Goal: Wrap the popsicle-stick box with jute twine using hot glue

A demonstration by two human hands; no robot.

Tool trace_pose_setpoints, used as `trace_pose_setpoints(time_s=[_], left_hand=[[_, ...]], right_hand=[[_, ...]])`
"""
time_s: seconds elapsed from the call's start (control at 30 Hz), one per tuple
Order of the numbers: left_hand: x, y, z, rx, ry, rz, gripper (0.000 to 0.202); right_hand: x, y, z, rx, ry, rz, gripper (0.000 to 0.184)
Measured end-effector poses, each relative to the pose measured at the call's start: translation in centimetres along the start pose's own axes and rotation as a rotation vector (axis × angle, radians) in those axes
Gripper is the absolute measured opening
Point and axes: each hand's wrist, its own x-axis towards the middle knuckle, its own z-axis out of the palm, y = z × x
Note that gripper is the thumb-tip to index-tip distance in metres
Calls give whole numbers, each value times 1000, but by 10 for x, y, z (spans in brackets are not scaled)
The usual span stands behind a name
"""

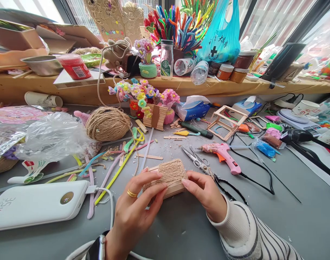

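Striped right sleeve [244, 227] and a smartwatch [102, 247] on the left wrist sit closest to the lens. Left hand [133, 209], gold ring [132, 194] on it, has fingertips down on a twine-wrapped wooden piece [172, 170], gripping its left part. Right hand [206, 193] is closed on the right end, thumb at the near corner. So the piece sits between the two grips, tilted, over the grey table [186, 224]; can't tell if it touches the surface.

Readable stuff: white power bank [40, 204] at left says "35W", upside down; display digits too small. Glass bottle [166, 65] on the ledge: round green logo label, lettering too small. Blue bag [221, 39]: Chinese characters plus black cross. Red tub [74, 66]: barcode label, text illegible.

Containers: dark pot [180, 54] behind the bottle, stuffed with multicoloured pipe cleaners [175, 29]. Green pot [148, 71] holds fuzzy purple-pink flowers [144, 48]. Metal bowl [42, 66] beside the tub, contents hidden. Clear plastic cup [200, 72] lies tipped on the ledge. Paper cup [305, 107] stands on a scale [300, 122], far right.

Near the piece: scissors [193, 159] just beyond, pink glue gun [224, 155] right of those, twine ball [107, 124] back left.
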Motion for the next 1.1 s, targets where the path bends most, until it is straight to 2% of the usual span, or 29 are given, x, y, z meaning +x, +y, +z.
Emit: trace_pose_setpoints(time_s=[0.6, 0.73, 0.9, 1.03, 1.1], left_hand=[[-1, -5, -6, -42, -22, -149, 22], [-4, -7, -5, -49, -47, -288, 29], [-7, -12, -5, -191, -145, -435, 32], [-2, -22, -17, -186, -241, -367, 36], [1, -27, -24, -101, -234, -297, 34]], right_hand=[[0, 1, -1, -5, 8, 9, 30], [0, 1, 0, 26, 14, 10, 28], [1, 0, -1, 25, 17, 4, 28], [1, -1, -1, 10, 13, 9, 30], [0, -1, 0, 9, 11, 8, 31]])
